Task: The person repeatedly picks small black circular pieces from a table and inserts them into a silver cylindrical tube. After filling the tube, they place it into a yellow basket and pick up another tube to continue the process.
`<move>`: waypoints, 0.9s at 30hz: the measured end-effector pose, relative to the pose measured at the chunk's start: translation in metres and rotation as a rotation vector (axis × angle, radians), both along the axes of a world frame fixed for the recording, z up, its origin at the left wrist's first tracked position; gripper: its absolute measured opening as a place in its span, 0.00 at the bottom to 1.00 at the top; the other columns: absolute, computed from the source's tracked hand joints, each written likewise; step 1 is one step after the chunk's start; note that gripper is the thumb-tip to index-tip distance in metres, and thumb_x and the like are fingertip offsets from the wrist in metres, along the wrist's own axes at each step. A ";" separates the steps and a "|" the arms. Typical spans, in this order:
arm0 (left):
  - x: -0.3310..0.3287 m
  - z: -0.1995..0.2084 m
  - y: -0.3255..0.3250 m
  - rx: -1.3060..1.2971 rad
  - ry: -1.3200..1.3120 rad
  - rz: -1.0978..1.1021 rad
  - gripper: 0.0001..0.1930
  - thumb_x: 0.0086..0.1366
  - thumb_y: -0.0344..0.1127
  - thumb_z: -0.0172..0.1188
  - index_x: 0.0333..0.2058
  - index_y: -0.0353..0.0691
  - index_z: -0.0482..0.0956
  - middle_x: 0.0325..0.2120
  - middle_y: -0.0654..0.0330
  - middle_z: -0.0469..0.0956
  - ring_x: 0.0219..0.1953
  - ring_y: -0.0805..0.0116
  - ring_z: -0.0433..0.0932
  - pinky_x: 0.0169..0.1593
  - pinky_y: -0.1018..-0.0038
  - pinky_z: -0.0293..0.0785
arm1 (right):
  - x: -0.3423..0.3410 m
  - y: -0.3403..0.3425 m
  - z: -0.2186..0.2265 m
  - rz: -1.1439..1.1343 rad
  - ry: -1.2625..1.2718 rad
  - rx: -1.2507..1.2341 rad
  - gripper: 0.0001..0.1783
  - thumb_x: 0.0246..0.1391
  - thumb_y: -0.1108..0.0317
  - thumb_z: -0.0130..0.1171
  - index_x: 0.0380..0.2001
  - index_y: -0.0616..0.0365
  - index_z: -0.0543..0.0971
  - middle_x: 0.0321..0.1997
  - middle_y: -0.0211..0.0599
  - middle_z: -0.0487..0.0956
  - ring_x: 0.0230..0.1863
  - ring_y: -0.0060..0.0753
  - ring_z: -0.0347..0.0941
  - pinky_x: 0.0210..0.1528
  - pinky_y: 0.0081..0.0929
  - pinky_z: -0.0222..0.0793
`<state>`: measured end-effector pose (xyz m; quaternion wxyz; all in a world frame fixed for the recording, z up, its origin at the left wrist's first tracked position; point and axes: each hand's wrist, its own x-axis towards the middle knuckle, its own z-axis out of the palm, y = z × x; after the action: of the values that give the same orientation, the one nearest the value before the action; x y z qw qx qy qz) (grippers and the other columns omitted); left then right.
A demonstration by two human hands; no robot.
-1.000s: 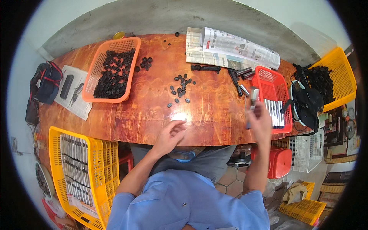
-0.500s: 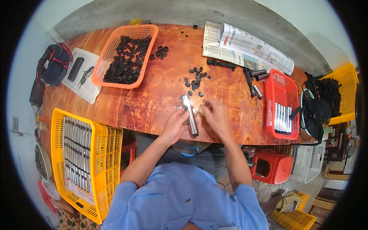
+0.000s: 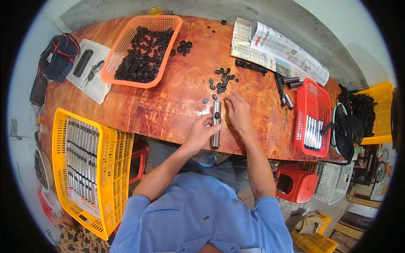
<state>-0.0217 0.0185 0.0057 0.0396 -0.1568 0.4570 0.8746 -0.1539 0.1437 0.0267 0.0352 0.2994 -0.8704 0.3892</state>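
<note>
My left hand (image 3: 203, 131) is closed around a shiny silver metal tube (image 3: 217, 140), which points away from me over the table's near edge. A black oval button (image 3: 217, 115) shows on the tube's upper side, near its far end; the near end is dark. To the right of the tube, my right hand (image 3: 238, 111) is closed with its fingers curled together, and whatever they hold, if anything, is hidden. Just beyond both hands lie several loose black oval buttons (image 3: 223, 84) on the wooden table (image 3: 168, 114).
An orange basket (image 3: 154, 84) of small black parts stands at the back left. A yellow crate (image 3: 107, 168) at lower left holds rows of finished-looking tubes. At right are a red basket (image 3: 300, 122) with tubes, black rod-like parts (image 3: 280, 89) and rolled newspaper (image 3: 291, 52).
The tube has turned, so its black oval button now faces up. My right hand has moved away from me, toward the loose buttons. The whole view has shifted slightly.
</note>
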 end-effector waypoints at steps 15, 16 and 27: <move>0.003 0.001 0.002 -0.062 0.005 0.011 0.17 0.70 0.28 0.59 0.54 0.33 0.70 0.38 0.58 0.77 0.37 0.67 0.83 0.44 0.71 0.82 | 0.003 0.026 -0.002 0.145 0.048 0.052 0.07 0.54 0.74 0.61 0.36 0.60 0.84 0.37 0.47 0.78 0.45 0.52 0.76 0.46 0.43 0.73; 0.001 0.001 0.004 -0.070 0.005 0.003 0.15 0.70 0.28 0.58 0.54 0.33 0.70 0.39 0.57 0.77 0.37 0.67 0.82 0.44 0.70 0.83 | 0.003 0.028 -0.008 0.122 0.092 0.072 0.06 0.53 0.75 0.60 0.34 0.62 0.84 0.37 0.47 0.78 0.44 0.53 0.76 0.46 0.43 0.73; -0.001 0.015 0.005 -0.218 -0.047 -0.020 0.15 0.72 0.35 0.59 0.53 0.36 0.69 0.34 0.60 0.78 0.34 0.68 0.82 0.40 0.71 0.83 | 0.011 0.044 -0.014 -0.073 -0.054 0.202 0.11 0.52 0.75 0.59 0.38 0.68 0.77 0.42 0.58 0.77 0.47 0.60 0.77 0.47 0.50 0.75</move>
<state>-0.0223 0.0239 0.0204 0.0417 -0.1762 0.5500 0.8153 -0.1426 0.1880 0.0129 -0.0044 0.2587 -0.9162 0.3061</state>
